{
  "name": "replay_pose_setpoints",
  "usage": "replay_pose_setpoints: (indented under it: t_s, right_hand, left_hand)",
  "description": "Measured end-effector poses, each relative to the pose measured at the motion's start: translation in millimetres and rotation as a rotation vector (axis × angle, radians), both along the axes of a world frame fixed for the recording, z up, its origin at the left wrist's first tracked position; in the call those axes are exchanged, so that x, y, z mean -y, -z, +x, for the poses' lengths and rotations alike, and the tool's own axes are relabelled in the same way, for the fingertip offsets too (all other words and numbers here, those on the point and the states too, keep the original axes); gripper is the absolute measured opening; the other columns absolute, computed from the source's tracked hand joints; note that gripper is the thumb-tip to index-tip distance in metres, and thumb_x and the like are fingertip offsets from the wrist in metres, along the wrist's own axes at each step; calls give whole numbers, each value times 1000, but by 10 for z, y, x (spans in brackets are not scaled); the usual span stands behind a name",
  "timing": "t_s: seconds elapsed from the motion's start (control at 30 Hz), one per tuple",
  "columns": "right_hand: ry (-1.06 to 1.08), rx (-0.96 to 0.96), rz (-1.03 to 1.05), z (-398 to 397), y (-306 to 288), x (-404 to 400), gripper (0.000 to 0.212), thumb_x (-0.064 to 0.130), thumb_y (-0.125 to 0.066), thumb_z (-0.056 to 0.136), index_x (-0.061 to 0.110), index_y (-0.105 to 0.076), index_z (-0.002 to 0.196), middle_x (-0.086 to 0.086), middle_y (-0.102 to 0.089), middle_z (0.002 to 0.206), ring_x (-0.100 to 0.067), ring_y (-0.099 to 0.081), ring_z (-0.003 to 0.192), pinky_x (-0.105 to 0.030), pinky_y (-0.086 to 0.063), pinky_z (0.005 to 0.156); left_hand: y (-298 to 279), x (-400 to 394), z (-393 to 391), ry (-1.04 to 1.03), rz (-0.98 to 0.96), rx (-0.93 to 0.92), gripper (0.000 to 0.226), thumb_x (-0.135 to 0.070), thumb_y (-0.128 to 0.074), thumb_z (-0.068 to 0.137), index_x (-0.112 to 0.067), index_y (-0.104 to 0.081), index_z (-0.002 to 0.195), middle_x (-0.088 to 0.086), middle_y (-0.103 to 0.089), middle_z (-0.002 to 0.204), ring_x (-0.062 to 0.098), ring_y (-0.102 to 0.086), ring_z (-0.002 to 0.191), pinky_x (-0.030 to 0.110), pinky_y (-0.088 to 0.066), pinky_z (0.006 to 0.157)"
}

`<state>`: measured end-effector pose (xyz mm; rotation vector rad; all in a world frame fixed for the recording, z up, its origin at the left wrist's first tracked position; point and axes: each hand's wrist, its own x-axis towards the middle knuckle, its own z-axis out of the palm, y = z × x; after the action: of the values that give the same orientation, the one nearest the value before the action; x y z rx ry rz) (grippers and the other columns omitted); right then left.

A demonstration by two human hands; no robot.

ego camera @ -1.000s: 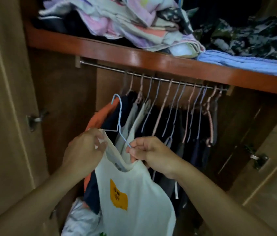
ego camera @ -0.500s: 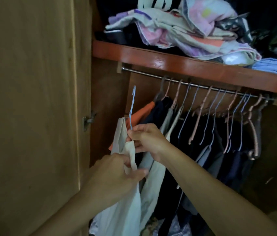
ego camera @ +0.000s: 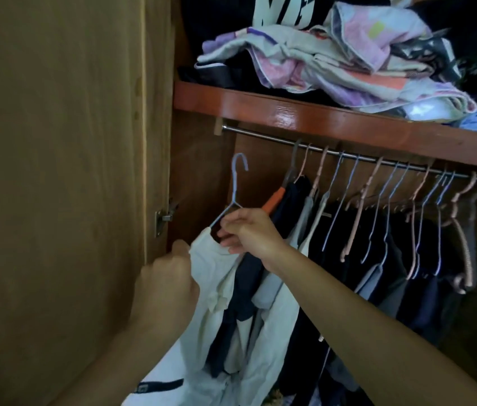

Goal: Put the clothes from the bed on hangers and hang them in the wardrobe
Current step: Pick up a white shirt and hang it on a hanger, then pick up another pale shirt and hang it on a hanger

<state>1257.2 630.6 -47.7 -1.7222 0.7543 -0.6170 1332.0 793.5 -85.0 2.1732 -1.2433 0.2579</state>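
A white shirt sits on a light blue wire hanger whose hook points up, below the left end of the metal rail and not touching it. My right hand pinches the hanger and the shirt's collar just under the hook. My left hand grips the shirt's left shoulder lower down. The shirt hangs down between my arms in front of the clothes on the rail.
Several hangers with dark clothes fill the rail from its middle to the right; an orange garment hangs leftmost. The red-brown shelf above carries piled folded clothes. The open wardrobe door stands close on the left.
The view has swung left and nearer. The hanger with the white shirt has risen toward the rail's left end, turned more face-on. My left hand has shifted from below the collar to the shirt's shoulder.
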Motion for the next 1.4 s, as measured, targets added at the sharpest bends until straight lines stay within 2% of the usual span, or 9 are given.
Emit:
replay_pose_setpoints:
  t_s: [0.1,0.2,0.27,0.4,0.53,0.87,0.97,1.23,1.4]
  right_hand:
    - [104,-34,-254,-24,68,245,20,5,-63,89,21,-67,79,-1,-72,79,-14,-68,74,-28,-56,68]
    - [240,-178,-529,-103,94,552,14,17,-64,88,29,-64,81,3,-70,85,-20,-68,88,-32,-55,81]
    - [184,-317,-665,-145,128,731,9,21,-61,90,26,-65,97,-1,-71,99,-24,-67,96,-35,-55,84]
    - [-51,-482,-964,-186,260,1007,29,16,-59,92,18,-61,121,-10,-66,113,-31,-61,108,-41,-53,88]
    - [-159,-664,-1155,-228,392,1216,35,27,-55,96,15,-57,129,-4,-54,138,-29,-40,132,-39,-35,105]
    - [-154,-589,-1139,-408,342,1379,16,29,-62,91,14,-67,95,1,-65,101,-18,-52,111,-38,-43,98]
    - [-166,-598,-1119,-434,329,1389,13,28,-63,90,16,-63,84,4,-62,92,-18,-52,105,-38,-43,97]
    - [-178,-582,-1090,-497,338,1418,25,34,-65,91,19,-69,111,3,-64,114,-14,-48,116,-31,-37,100]
    - [-166,-576,-1081,-509,342,1441,26,35,-64,91,20,-68,111,2,-64,113,-17,-49,118,-34,-39,102]
  left_hand:
    - [66,122,121,-75,-121,-57,16,11,-60,80,-1,-64,90,15,-65,67,33,-60,52,35,-53,52]
    - [136,253,172,-133,-167,-91,15,12,-60,81,0,-64,88,12,-64,68,27,-57,50,31,-52,54]
    - [178,356,181,-154,-198,-82,15,14,-61,78,1,-64,85,13,-63,64,27,-54,46,29,-48,51]
    - [231,604,168,-192,-189,-16,15,12,-62,77,0,-63,85,15,-63,64,33,-59,49,30,-47,49]
    - [221,809,147,-216,-220,27,18,14,-63,73,-1,-62,84,13,-59,59,33,-57,45,33,-48,46]
    - [59,1424,262,-170,-284,182,30,17,-62,64,1,-59,89,18,-59,61,39,-55,40,31,-36,42]
    - [11,1651,247,-126,-280,204,28,12,-59,68,1,-60,94,19,-63,69,40,-60,46,36,-44,44]
    - [-81,2225,204,-38,-263,199,32,5,-56,79,1,-59,110,21,-66,86,44,-66,67,42,-49,56]
    - [106,2357,162,-13,-215,303,30,10,-66,72,4,-64,101,19,-64,69,37,-63,48,36,-47,43]
